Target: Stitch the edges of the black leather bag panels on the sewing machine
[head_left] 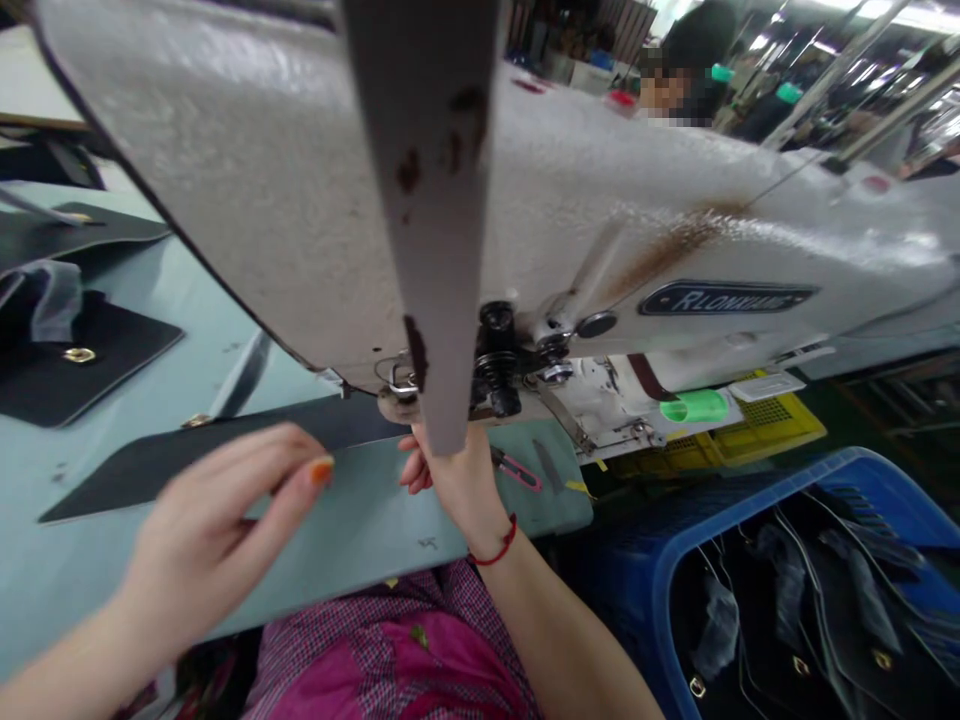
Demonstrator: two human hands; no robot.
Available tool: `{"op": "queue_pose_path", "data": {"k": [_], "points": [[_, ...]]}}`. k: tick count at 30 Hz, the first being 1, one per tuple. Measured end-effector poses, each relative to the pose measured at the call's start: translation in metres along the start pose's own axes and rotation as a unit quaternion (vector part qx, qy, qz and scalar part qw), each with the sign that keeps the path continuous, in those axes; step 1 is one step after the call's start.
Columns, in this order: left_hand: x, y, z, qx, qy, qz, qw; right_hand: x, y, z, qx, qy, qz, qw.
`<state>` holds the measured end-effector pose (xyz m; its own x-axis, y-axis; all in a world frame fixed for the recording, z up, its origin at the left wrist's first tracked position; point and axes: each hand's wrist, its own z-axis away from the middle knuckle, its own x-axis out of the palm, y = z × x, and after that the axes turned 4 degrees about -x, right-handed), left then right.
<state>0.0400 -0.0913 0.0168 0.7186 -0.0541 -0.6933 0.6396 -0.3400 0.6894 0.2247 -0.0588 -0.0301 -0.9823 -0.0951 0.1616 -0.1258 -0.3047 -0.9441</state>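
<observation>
A long black leather-like panel (292, 440) lies on the pale green table, running under the head of a sewing machine (300, 200). A strip in clear wrap (244, 375) with a gold metal fitting rests along its far edge. My left hand (217, 520) is over the panel's near side, fingers bent and thumb apart, with nothing visible in it. Beneath the machine head is my right hand (465, 485), a red cord around its wrist. Its fingers are curled and partly hidden by the machine, so what they hold does not show.
Black pieces with gold clasps (82, 355) lie at the table's left. A pink-handled tool (520, 470) is right of my right hand. The blue basket (660, 590) at lower right holds several black pieces. Yellow crates (780, 425) stand behind; a person (686, 70) is beyond the machine.
</observation>
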Motion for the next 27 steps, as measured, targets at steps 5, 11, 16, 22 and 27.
{"op": "queue_pose_path", "data": {"k": [5,11,16,22,27], "points": [[0.07,-0.007,0.014,-0.246,-0.016,0.4,0.883,-0.001,0.002,-0.001,-0.03,0.013,0.035,0.999],[0.09,-0.016,-0.027,-0.365,0.074,0.523,0.766,-0.003,0.005,0.0,-0.067,0.02,0.067,0.995],[0.085,-0.008,-0.036,-0.35,0.102,0.534,0.763,-0.007,0.011,0.011,-0.106,0.052,0.039,0.992],[0.09,-0.01,-0.036,-0.341,0.085,0.584,0.732,-0.003,0.013,0.016,-0.109,0.054,-0.015,0.992],[0.092,-0.014,-0.037,-0.365,0.062,0.618,0.694,0.005,0.012,0.01,-0.131,0.065,-0.015,0.989]]}}
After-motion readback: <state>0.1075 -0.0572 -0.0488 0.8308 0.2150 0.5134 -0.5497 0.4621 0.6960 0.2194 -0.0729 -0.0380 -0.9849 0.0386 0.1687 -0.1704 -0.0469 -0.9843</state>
